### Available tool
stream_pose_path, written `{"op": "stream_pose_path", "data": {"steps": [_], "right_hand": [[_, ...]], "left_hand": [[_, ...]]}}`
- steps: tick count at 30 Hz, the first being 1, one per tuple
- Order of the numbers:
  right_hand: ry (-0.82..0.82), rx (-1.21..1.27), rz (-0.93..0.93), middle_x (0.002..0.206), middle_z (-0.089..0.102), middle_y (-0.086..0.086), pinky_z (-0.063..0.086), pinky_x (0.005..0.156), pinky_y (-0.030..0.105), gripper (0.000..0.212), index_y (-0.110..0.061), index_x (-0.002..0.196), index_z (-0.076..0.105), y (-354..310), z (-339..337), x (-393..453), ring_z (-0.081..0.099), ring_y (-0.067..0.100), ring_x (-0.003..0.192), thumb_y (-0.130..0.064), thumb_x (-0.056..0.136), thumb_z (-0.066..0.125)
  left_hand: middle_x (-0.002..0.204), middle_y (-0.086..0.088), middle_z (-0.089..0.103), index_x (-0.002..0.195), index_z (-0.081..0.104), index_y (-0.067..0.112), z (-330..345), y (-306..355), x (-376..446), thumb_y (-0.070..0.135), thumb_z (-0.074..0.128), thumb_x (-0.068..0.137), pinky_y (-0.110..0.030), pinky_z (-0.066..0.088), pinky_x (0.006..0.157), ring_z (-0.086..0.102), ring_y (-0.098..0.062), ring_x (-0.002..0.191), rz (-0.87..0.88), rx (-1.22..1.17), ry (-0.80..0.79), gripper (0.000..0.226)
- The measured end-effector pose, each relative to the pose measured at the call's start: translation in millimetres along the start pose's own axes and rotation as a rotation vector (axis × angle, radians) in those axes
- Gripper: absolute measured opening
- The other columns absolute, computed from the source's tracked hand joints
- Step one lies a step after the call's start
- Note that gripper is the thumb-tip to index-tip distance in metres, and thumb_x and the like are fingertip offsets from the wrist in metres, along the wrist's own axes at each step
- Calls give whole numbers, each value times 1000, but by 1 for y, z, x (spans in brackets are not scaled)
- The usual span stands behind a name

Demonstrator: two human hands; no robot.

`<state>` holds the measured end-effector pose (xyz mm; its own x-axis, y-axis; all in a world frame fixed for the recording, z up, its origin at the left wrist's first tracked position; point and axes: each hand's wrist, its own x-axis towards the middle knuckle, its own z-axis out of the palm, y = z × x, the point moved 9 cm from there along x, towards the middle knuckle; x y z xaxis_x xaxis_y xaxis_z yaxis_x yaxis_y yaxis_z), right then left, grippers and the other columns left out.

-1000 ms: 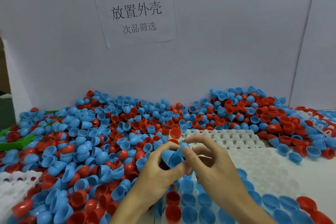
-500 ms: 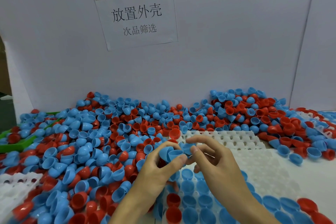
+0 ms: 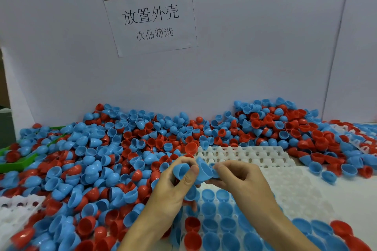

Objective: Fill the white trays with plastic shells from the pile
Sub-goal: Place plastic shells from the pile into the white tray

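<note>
A big pile of blue and red plastic shells [image 3: 98, 161] covers the table's left and back. A white tray [image 3: 302, 193] lies in front of me, its near rows filled with blue and a few red shells [image 3: 210, 210]. My left hand [image 3: 173, 189] grips a cluster of blue shells [image 3: 181, 170] above the tray's left edge. My right hand [image 3: 242, 181] pinches one blue shell [image 3: 205, 171] at that cluster. A second white tray [image 3: 240, 154] lies behind, partly under the pile.
A white wall with a paper sign [image 3: 151, 18] stands behind the pile. A green bin [image 3: 18, 164] shows at the far left. Another white tray [image 3: 14, 210] peeks out at the lower left. Loose shells [image 3: 326, 171] lie at the right.
Both hands stay above the tray's left edge. The right hand has drawn one blue shell a little to the right, away from the cluster in the left hand.
</note>
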<state>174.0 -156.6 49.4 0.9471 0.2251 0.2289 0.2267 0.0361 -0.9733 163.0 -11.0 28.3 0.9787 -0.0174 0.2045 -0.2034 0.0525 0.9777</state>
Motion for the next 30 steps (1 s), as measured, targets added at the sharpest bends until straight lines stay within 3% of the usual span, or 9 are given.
{"op": "stream_pose_path", "data": {"steps": [3, 5, 7, 10, 15, 18, 21, 25, 30], "right_hand": [[-35, -146, 27, 76, 76, -5, 57, 74, 20, 17, -30, 78, 80, 5, 3, -1, 72, 7, 77, -40, 88, 70], [-19, -197, 56, 71, 75, 0, 57, 68, 26, 11, -30, 73, 79, 8, 0, -1, 71, 20, 72, -37, 81, 77], [-15, -207, 89, 72, 75, 3, 59, 74, 33, 6, -27, 74, 79, 11, -2, 0, 72, 25, 77, -29, 79, 82], [26, -242, 110, 76, 76, 2, 58, 74, 31, 7, -21, 79, 79, 8, -20, 4, 70, 27, 79, -28, 81, 81], [85, -452, 65, 78, 75, -16, 54, 79, 26, 5, -31, 84, 72, -20, -76, 27, 70, 1, 76, -28, 86, 74], [-16, -772, 27, 87, 70, -16, 45, 67, 16, 12, -39, 82, 65, -33, -97, 41, 66, 2, 82, -31, 89, 70], [-121, -1007, 18, 91, 64, -15, 47, 69, 21, 16, -42, 81, 64, -25, -110, 41, 59, 4, 84, -30, 89, 71], [-189, -1206, 99, 92, 62, -12, 52, 76, 29, 16, -44, 80, 62, -2, -126, 27, 57, 9, 84, -34, 88, 72], [-303, -1329, 189, 87, 61, -14, 48, 66, 20, 15, -42, 78, 63, 17, -127, 15, 56, 5, 80, -35, 87, 74]], "left_hand": [[79, 2, 64, 91, 67, 24, 3, 1, 0, 72, 80, 63, -30, 51, 51, 61, -14, 63, -13, -46, -27, 57], [77, 1, 64, 90, 67, 24, 3, 0, 0, 71, 81, 62, -30, 50, 50, 62, -14, 62, -25, -60, -21, 56], [78, 0, 63, 88, 68, 25, 0, -2, 0, 66, 82, 66, -29, 49, 49, 62, -14, 62, -35, -85, 12, 49], [84, -7, 63, 83, 70, 22, -8, -5, 1, 51, 76, 68, -29, 47, 46, 62, -17, 66, -67, -193, 91, 33], [98, -17, 59, 88, 70, 17, -17, -6, -1, 40, 75, 67, -30, 46, 42, 58, -25, 69, -136, -358, 200, 32], [93, -20, 61, 97, 65, 13, -17, -7, -3, 36, 71, 73, -29, 46, 41, 59, -21, 62, -170, -412, 228, 34], [83, -16, 65, 93, 67, 15, -18, -8, -3, 33, 71, 74, -29, 47, 41, 58, -17, 55, -179, -442, 252, 27], [89, -12, 67, 90, 66, 17, -27, -7, -2, 27, 70, 73, -28, 47, 42, 64, -19, 65, -142, -464, 314, 20], [87, -11, 68, 95, 64, 16, -29, -8, -5, 26, 70, 71, -26, 48, 42, 65, -18, 64, -144, -478, 351, 27]]}}
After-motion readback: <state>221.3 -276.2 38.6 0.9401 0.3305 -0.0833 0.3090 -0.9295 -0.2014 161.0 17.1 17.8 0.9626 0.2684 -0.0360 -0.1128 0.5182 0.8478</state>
